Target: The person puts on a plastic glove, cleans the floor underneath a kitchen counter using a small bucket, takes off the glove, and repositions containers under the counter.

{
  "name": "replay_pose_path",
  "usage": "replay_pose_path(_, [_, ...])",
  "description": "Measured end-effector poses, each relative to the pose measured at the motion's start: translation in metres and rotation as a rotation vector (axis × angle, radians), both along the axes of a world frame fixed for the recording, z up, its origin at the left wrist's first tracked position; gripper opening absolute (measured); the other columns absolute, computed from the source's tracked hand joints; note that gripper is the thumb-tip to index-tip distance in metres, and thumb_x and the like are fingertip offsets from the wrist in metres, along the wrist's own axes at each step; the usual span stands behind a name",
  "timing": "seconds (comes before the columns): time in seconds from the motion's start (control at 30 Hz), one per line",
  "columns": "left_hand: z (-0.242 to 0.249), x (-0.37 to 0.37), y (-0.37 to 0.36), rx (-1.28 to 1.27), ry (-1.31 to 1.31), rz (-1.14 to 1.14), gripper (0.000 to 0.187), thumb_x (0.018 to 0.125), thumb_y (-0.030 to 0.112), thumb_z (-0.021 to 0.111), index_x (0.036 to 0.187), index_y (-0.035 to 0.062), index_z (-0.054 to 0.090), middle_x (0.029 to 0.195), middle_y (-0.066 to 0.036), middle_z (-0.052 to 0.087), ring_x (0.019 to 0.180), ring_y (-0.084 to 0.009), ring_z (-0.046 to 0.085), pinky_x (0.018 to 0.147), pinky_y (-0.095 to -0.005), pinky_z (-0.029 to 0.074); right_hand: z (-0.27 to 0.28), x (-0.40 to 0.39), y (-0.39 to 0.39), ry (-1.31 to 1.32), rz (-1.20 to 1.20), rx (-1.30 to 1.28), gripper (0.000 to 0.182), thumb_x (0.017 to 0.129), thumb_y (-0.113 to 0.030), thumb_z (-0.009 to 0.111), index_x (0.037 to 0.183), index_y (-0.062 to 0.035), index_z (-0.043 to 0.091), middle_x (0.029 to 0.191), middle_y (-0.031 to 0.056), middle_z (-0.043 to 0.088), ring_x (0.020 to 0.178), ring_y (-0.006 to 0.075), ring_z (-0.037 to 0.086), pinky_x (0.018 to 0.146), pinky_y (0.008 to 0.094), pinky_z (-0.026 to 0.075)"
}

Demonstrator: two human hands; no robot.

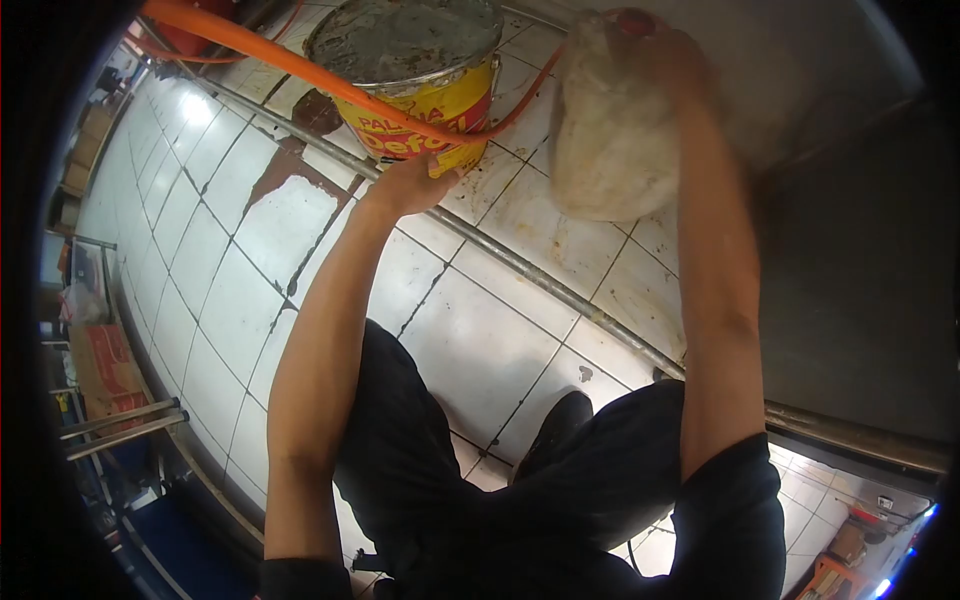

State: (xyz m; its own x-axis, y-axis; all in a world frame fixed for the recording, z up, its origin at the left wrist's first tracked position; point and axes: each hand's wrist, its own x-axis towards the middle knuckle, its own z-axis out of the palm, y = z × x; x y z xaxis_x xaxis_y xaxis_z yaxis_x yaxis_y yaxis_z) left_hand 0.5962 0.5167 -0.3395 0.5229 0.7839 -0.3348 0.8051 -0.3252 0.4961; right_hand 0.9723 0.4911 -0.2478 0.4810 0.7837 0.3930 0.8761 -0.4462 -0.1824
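Observation:
My left hand [410, 187] rests against the lower side of a yellow and red bucket [440, 115], its thumb and a finger apart. Grey, dirty material covers the bucket's top, and an orange hose [290, 62] loops across its front. At the upper right my right hand [672, 62] is at the top of a whitish, stained jug [615, 150] with a red cap [636, 22]. Motion blurs the fingers there, so their grip on the jug is hard to make out.
A metal pipe [520, 262] runs diagonally over the white tiled floor [225, 270]. A dark panel [860, 270] stands at the right. Cardboard boxes [108, 365] and metal legs are at the left edge. An orange rack [835, 578] shows at the lower right.

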Motion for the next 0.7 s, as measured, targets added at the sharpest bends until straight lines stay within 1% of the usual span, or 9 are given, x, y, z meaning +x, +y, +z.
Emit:
replay_pose_path(0.1, [0.008,0.000,0.001,-0.028,0.089,0.013,0.084,0.085,0.058,0.055,0.140,-0.0051,0.041,0.133,-0.026,0.054,0.129,-0.0342,0.049,0.107,-0.0384,0.039,0.048,-0.078,-0.028,0.371,-0.077,0.165,0.033,0.093,-0.030,0.050,0.109,-0.0065,0.065,0.105,0.0173,0.068,0.094,0.0317,0.066,0.081,0.0424,0.051])
replay_pose_path(0.13, [0.006,0.000,0.001,-0.030,0.061,0.036,0.087,0.084,0.057,0.056,0.142,-0.0049,0.038,0.133,-0.027,0.053,0.128,-0.0360,0.049,0.107,-0.0390,0.039,0.048,-0.082,-0.022,0.335,-0.096,0.088,0.034,0.093,-0.031,0.050,0.111,-0.0073,0.065,0.106,0.0176,0.068,0.095,0.0315,0.066,0.083,0.0424,0.051])
replay_pose_path(0.2, [-0.008,-0.001,0.007,-0.016,0.037,0.080,0.084,0.084,0.056,0.057,0.140,-0.0045,0.041,0.119,-0.027,0.060,0.119,-0.0358,0.056,0.101,-0.0385,0.042,0.047,-0.083,-0.006,0.268,-0.130,-0.068,0.037,0.093,-0.034,0.050,0.116,-0.0087,0.065,0.108,0.0180,0.068,0.096,0.0310,0.066,0.085,0.0423,0.050])
replay_pose_path(0.23, [-0.009,0.000,0.007,-0.007,0.026,0.106,0.082,0.085,0.056,0.058,0.139,-0.0043,0.043,0.112,-0.027,0.064,0.115,-0.0357,0.060,0.098,-0.0382,0.044,0.047,-0.086,-0.002,0.263,-0.131,-0.117,0.040,0.092,-0.038,0.052,0.118,-0.0098,0.064,0.107,0.0190,0.068,0.096,0.0307,0.067,0.092,0.0424,0.044])
replay_pose_path(0.3, [-0.009,-0.002,0.006,-0.005,0.025,0.124,0.086,0.084,0.057,0.058,0.141,-0.0043,0.038,0.116,-0.028,0.062,0.117,-0.0368,0.058,0.099,-0.0389,0.043,0.050,-0.091,0.006,0.251,-0.126,-0.212,0.047,0.090,-0.046,0.054,0.122,-0.0120,0.062,0.105,0.0210,0.069,0.097,0.0302,0.067,0.106,0.0427,0.034])
replay_pose_path(0.4, [0.000,-0.004,0.005,-0.002,0.069,0.117,0.089,0.084,0.057,0.058,0.144,-0.0044,0.033,0.123,-0.029,0.058,0.121,-0.0385,0.055,0.101,-0.0400,0.043,-0.010,-0.015,0.046,-0.008,0.118,-0.134,0.064,0.084,-0.061,0.055,0.124,-0.0114,0.062,0.108,0.0183,0.069,0.106,0.0314,0.064,0.089,0.0408,0.050])
replay_pose_path(0.47, [0.000,-0.006,0.005,0.008,0.082,0.113,0.089,0.085,0.056,0.058,0.145,-0.0041,0.030,0.126,-0.030,0.056,0.123,-0.0395,0.053,0.102,-0.0409,0.042,-0.029,0.020,0.055,0.066,0.092,-0.082,0.061,0.085,-0.058,0.056,0.124,-0.0110,0.062,0.106,0.0165,0.069,0.104,0.0289,0.065,0.087,0.0391,0.050])
replay_pose_path(0.63, [-0.020,-0.002,0.014,0.082,0.046,0.099,0.088,0.084,0.055,0.057,0.147,0.0008,0.027,0.126,-0.028,0.058,0.119,-0.0377,0.056,0.100,-0.0443,0.046,-0.012,0.018,0.046,0.167,0.040,-0.126,0.059,0.083,-0.054,0.059,0.121,-0.0088,0.063,0.107,0.0164,0.069,0.102,0.0288,0.065,0.086,0.0388,0.050])
replay_pose_path(0.7, [-0.019,0.002,0.015,0.023,0.049,0.074,0.083,0.085,0.055,0.055,0.144,0.0011,0.033,0.128,-0.026,0.057,0.121,-0.0365,0.056,0.101,-0.0439,0.044,-0.009,0.016,0.043,0.187,0.016,-0.145,0.059,0.082,-0.052,0.061,0.121,-0.0079,0.064,0.107,0.0163,0.069,0.101,0.0288,0.066,0.086,0.0387,0.050])
